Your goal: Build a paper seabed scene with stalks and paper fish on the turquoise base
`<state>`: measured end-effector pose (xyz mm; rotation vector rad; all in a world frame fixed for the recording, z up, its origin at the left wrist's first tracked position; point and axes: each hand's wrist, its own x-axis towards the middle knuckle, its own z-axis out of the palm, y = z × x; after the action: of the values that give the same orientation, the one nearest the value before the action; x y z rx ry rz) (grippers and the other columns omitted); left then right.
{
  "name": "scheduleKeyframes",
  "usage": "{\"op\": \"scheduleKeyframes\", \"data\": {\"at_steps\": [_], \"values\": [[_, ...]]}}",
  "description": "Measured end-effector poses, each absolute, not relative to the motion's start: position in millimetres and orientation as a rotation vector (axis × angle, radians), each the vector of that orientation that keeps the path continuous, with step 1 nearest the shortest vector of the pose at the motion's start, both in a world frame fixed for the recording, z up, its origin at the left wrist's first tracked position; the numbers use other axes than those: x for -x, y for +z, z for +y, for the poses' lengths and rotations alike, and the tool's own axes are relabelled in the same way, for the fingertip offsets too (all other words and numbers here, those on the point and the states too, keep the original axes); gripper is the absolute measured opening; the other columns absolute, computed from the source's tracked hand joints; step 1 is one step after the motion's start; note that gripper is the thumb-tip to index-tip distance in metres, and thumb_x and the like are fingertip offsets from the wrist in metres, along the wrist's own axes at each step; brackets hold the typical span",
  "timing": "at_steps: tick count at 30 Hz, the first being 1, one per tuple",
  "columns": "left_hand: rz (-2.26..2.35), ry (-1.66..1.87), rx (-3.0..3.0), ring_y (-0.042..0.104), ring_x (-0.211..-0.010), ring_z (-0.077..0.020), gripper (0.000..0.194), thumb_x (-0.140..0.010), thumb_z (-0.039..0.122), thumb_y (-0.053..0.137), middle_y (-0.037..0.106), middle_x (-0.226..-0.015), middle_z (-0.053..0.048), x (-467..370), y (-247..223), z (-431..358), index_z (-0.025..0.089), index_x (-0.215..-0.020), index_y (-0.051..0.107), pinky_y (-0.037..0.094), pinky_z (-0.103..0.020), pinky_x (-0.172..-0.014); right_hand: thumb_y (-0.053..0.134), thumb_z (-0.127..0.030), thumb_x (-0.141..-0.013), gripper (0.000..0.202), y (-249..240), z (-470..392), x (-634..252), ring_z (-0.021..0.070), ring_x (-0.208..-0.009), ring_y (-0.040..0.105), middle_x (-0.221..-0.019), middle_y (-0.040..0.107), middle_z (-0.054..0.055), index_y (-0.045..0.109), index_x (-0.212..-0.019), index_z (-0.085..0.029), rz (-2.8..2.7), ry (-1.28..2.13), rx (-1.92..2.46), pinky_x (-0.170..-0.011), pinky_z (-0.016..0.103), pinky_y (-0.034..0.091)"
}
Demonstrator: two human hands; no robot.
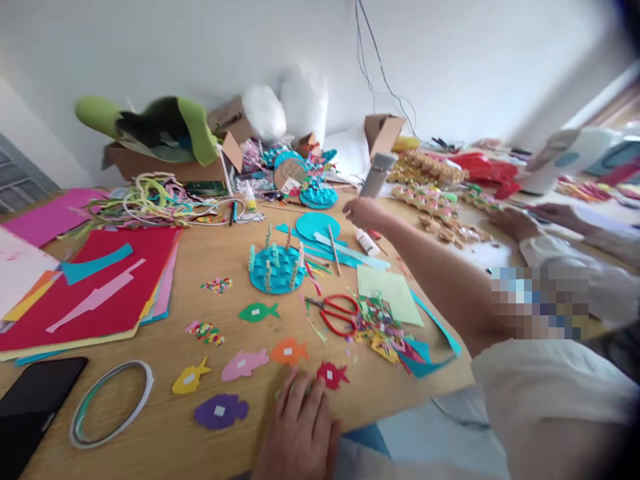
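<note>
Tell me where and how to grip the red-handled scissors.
I'd hold the scissors by their red loops, reaching down from the near side: they lie flat, blades pointing left, and paper scraps crowd the loops' right end.

Under the fingers of the left hand, a green piece is mostly hidden; left of them, the picture's edge cuts off a phone.

6 uncovered fish, 2 confetti piles, 1 pr scissors, 1 ph
</note>
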<state>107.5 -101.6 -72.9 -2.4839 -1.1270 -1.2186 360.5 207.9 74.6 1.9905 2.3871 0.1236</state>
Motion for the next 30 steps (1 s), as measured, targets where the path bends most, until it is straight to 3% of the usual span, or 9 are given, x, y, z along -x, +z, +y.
{"op": "scheduleKeyframes", "data": {"at_steps": [3,7,13,19,30], "values": [[-1.216,-1.115,2.65,0.059,-0.11,-0.0264,0.022,-0.092,0.024,0.049,0.073,-0.108,-0.007,-103,-54,-107,0.014,-0.098,0.068,0.04,-0.046,-0.107,0.055,-0.022,-0.087,0.024,100,151,-376,0.0222,-0.088,0.066,-0.095,0.073,0.009,0.072,-0.101,-0.014,2.529,0.123,-2.226,-0.077,0.032,0.049],[-1.159,-1.023,2.722,0.057,-0.112,-0.0283,0.023,-0.093,0.022,0.05,0.071,-0.11,-0.01,-99,-45,-108,0.01,-0.102,0.067,0.039,-0.049,-0.107,0.064,-0.03,-0.082,0.016,119,32,-379,0.0151,-0.07,0.061,-0.078,0.07,0.004,0.072,-0.085,-0.016,2.954,-0.188,-2.449,-0.066,0.03,0.048],[-1.127,-0.911,2.726,0.054,-0.113,-0.029,0.027,-0.093,0.024,0.05,0.069,-0.111,-0.011,-98,-40,-107,0.008,-0.108,0.066,0.04,-0.05,-0.106,0.064,-0.027,-0.086,0.007,58,-93,-357,0.0158,-0.079,0.06,-0.084,0.065,0.003,0.069,-0.085,-0.022,2.985,-0.775,-2.781,-0.068,0.029,0.047],[-1.165,-0.735,2.778,0.051,-0.117,-0.0285,0.032,-0.093,0.03,0.052,0.065,-0.115,-0.01,-98,-37,-108,0.012,-0.117,0.063,0.038,-0.049,-0.11,0.056,-0.022,-0.092,0.014,-8,-117,-311,0.0161,-0.083,0.057,-0.083,0.062,0.003,0.07,-0.094,-0.024,2.985,-1.038,-2.537,-0.072,0.03,0.046],[-1.177,-0.66,2.793,0.048,-0.122,-0.0292,0.035,-0.094,0.032,0.051,0.062,-0.121,-0.011,-96,-36,-109,0.013,-0.121,0.063,0.036,-0.05,-0.112,0.055,-0.021,-0.09,0.015,-21,-94,-299,0.0144,-0.072,0.056,-0.081,0.059,0.004,0.069,-0.086,-0.018,2.888,-1.168,-2.133,-0.062,0.027,0.042]]}}
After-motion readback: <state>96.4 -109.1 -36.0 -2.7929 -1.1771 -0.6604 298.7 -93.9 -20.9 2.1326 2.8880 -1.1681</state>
